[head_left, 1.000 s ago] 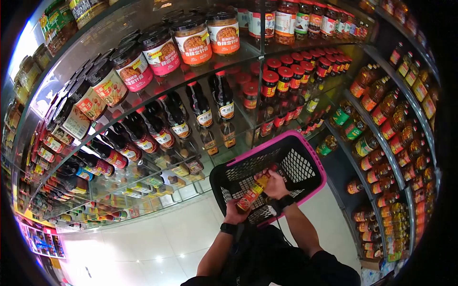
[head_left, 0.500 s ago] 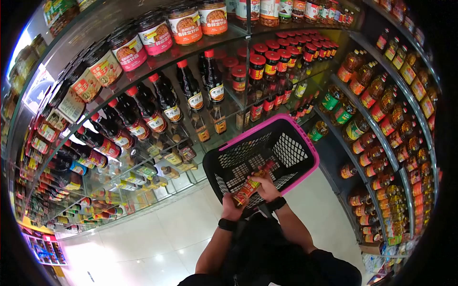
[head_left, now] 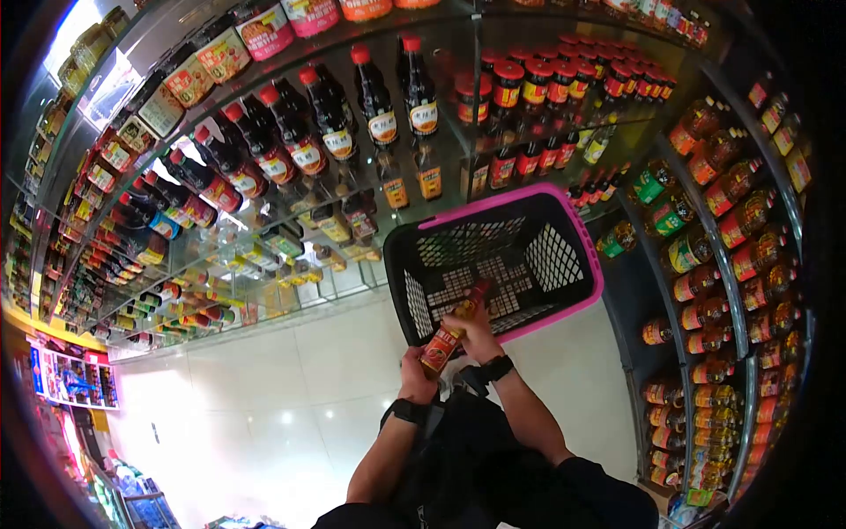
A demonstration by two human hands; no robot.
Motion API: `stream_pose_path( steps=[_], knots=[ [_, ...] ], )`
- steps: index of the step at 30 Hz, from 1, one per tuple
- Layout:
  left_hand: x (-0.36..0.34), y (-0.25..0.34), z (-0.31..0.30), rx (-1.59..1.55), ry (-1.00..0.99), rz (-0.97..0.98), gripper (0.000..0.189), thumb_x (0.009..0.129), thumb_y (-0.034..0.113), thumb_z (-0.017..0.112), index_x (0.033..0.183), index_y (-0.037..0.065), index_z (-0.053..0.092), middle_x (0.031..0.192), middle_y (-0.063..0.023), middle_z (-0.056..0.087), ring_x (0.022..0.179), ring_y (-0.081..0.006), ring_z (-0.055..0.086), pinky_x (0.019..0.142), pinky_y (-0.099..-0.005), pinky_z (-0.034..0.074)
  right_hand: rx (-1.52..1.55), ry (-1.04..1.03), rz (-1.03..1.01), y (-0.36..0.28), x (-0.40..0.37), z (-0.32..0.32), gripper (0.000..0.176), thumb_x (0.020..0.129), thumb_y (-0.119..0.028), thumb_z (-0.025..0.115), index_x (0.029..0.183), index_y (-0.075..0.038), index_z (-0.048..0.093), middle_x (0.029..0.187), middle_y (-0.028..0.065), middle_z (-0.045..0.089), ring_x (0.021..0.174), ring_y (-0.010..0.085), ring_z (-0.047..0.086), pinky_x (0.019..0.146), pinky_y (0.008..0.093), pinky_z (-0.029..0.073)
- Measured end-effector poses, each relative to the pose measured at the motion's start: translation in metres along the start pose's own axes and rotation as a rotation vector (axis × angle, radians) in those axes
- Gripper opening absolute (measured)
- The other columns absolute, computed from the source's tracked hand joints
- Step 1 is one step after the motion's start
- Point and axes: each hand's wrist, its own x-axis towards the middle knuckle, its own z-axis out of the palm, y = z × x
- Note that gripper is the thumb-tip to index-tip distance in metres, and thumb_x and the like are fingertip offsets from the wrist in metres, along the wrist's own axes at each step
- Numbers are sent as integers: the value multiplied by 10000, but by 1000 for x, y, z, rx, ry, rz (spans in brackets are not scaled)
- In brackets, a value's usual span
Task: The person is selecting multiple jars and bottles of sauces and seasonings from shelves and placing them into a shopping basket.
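Both hands hold one bottle with a red and yellow label and a dark red cap. It is tilted, its cap end pointing up and to the right in the view. My left hand grips the base end. My right hand is closed around the middle and hides part of it. Under the bottle's upper half is a black plastic shopping basket with a pink rim and lattice walls. My right hand is over the basket's near edge. What supports the basket is not visible.
Glass shelves in front carry dark sauce bottles with red caps and red-lidded jars. To the right, curved shelves hold several oil bottles. A pale tiled floor lies below, and a lit display stands far left.
The view has shifted, so the shelves sit higher and more floor shows at lower left. The bottle has turned its label more toward me and moved closer to the basket's near edge.
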Motion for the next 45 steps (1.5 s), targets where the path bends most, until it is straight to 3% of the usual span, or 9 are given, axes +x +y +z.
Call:
stream_pose_path(
  steps=[2, 5, 14, 20, 25, 26, 28, 29, 45],
  knots=[
    [1, 8, -1, -1361, -46, -635, 327, 687, -76, 637, 951, -10, 455, 931, -114, 575, 864, -190, 580, 747, -300, 493, 221, -65, 63, 4, -1, -14, 250, 788, -104, 611, 998, -100, 475, 861, 59, 531, 822, 229, 555, 784, 413, 461],
    [-17, 4, 5, -1048, 15, -329, 218, 743, 45, 529, 953, -2, 494, 924, -127, 591, 866, -240, 583, 804, -337, 474, 679, 106, 206, -9, -16, -7, 492, 862, -513, 421, 674, -74, 536, 634, 40, 514, 749, 251, 559, 735, 467, 450],
    [-20, -19, -19, -1420, -42, -590, 264, 785, 7, 563, 1028, -38, 470, 1017, -135, 575, 909, -212, 557, 814, -280, 465, 580, 268, 129, 13, -21, -5, 489, 810, -556, 471, 612, -110, 452, 541, 29, 444, 576, 210, 486, 619, 388, 434],
    [-46, -115, -62, -361, -122, -164, 207, 879, 221, 466, 1027, 77, 482, 943, -36, 575, 870, -147, 540, 812, -260, 439, 430, 30, 243, 56, -31, 44, 423, 785, -476, 561, 642, -97, 441, 573, 56, 462, 610, 240, 488, 661, 384, 429],
    [-71, -116, -121, -1660, 141, -601, 248, 809, 268, 513, 1006, 123, 475, 861, -20, 556, 857, -143, 544, 747, -237, 434, 339, -190, 326, 102, -45, 95, 321, 813, -350, 552, 658, -82, 464, 637, 73, 494, 718, 258, 511, 729, 418, 432],
    [-75, -141, -129, -1667, 141, -575, 248, 809, 268, 513, 1006, 123, 475, 861, -20, 556, 857, -143, 544, 747, -237, 434, 311, -140, 333, 111, -49, 107, 299, 809, -326, 552, 657, -85, 462, 637, 67, 491, 718, 258, 512, 725, 423, 431],
    [-74, -191, -151, -90, 61, -3, 242, 791, 308, 531, 905, 94, 527, 762, -71, 589, 762, -214, 591, 650, -288, 471, 309, -117, 320, 137, -52, 121, 265, 755, -291, 585, 632, -88, 468, 634, 57, 487, 686, 262, 512, 751, 450, 430],
    [-105, -97, -191, 174, 12, -56, 204, 847, 158, 468, 972, -3, 459, 893, -72, 534, 835, -173, 539, 696, -292, 481, 320, -47, 287, 151, -53, 123, 258, 752, -288, 586, 632, -92, 467, 628, 50, 484, 665, 256, 511, 728, 446, 436],
    [-168, -228, -356, -447, 121, -288, 240, 837, 176, 440, 1009, 13, 481, 1046, -142, 554, 1004, -299, 515, 930, -443, 387, 122, -112, 473, 321, -93, 269, 296, 717, -315, 568, 587, -73, 458, 559, 75, 471, 617, 266, 492, 680, 388, 443]
  ],
)
